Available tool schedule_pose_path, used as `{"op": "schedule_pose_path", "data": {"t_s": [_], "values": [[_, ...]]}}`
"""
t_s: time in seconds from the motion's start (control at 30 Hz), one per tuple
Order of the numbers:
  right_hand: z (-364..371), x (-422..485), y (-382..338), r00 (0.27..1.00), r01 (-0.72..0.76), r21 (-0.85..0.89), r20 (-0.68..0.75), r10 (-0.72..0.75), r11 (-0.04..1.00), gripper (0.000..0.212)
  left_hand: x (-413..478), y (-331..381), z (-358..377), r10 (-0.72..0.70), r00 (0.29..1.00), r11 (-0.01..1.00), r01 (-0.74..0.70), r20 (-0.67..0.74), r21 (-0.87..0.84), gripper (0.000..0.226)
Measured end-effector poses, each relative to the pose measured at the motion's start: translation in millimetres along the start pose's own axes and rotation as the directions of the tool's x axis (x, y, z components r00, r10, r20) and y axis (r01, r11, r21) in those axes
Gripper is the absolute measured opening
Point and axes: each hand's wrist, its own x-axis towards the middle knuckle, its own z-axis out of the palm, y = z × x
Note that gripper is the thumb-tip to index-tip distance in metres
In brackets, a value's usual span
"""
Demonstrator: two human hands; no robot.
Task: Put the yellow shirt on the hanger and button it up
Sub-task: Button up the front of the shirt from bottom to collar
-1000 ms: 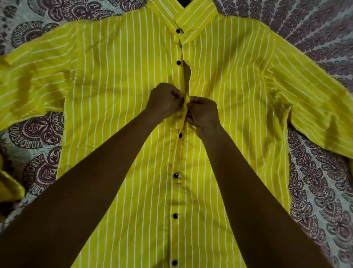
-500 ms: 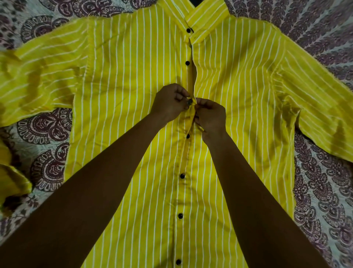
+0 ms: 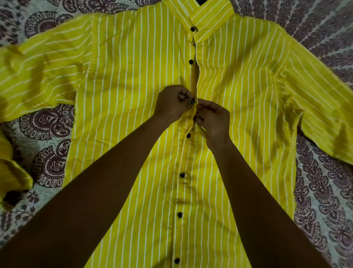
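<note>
The yellow shirt [image 3: 133, 91] with thin white stripes lies flat, front up, sleeves spread to both sides. Black buttons run down its middle. My left hand [image 3: 172, 104] pinches a black button [image 3: 192, 100] at mid-chest, on the left edge of the placket. My right hand [image 3: 214, 119] grips the facing placket edge right beside it, fingertips almost touching the left hand. Above my hands the front gapes a little between two buttons; below them the buttons sit closed. A dark bit of hanger [image 3: 201, 2] peeks out at the collar; the rest is hidden inside the shirt.
The shirt rests on a patterned bedspread [image 3: 47, 122] with dark maroon paisley shapes, showing on both sides. The left sleeve's cuff [image 3: 11, 172] folds back near the left edge.
The view has shifted slightly, so the shirt sits a bit lower and further right. The button has come out between my fingertips at the placket; both hands keep their place at mid-chest.
</note>
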Motion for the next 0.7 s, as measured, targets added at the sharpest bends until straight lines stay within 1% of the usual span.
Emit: {"op": "schedule_pose_path", "data": {"t_s": [0.07,0.13,0.23,0.3,0.33,0.43,0.5,0.6,0.7], "values": [[-1,0,-2,1.0,-0.02,-0.003,0.02,0.02,1.0,0.026,-2,2,0,0.01,1.0,1.0,-0.01,-0.011,0.005,0.007],[-5,3,-7,0.996,-0.046,-0.044,0.07,0.049,0.998,0.02,-3,3,-1,0.009,1.0,1.0,-0.009,-0.011,0.004,0.009],[-9,10,-13,0.988,-0.043,-0.124,0.142,0.061,0.991,0.014,-4,8,-1,-0.037,0.999,0.999,0.037,-0.034,-0.004,0.019],[-7,14,-12,0.992,-0.003,-0.182,0.126,0.026,0.983,0.014,-3,11,1,-0.075,0.995,0.997,0.074,-0.061,-0.019,0.033],[-5,16,-10,0.995,0.032,-0.227,0.097,-0.01,0.973,0.015,-3,11,1,-0.075,0.995,0.997,0.075,-0.068,-0.003,0.034],[2,19,0,0.993,0.115,-0.31,0.007,-0.118,0.944,0.016,-3,9,3,-0.037,0.996,0.996,0.044,-0.084,0.074,0.017],[3,19,4,0.989,0.135,-0.315,-0.019,-0.148,0.94,0.012,-3,6,3,-0.036,0.994,0.997,0.043,-0.106,0.067,0.014],[1,19,5,0.988,0.149,-0.296,0.015,-0.151,0.944,0.012,-4,3,4,-0.047,0.989,0.999,0.048,-0.141,0.004,0.01],[-4,18,3,0.994,0.094,-0.195,0.077,-0.08,0.976,0.019,-5,1,4,-0.047,0.989,0.998,0.04,-0.142,-0.051,0.009]]}}
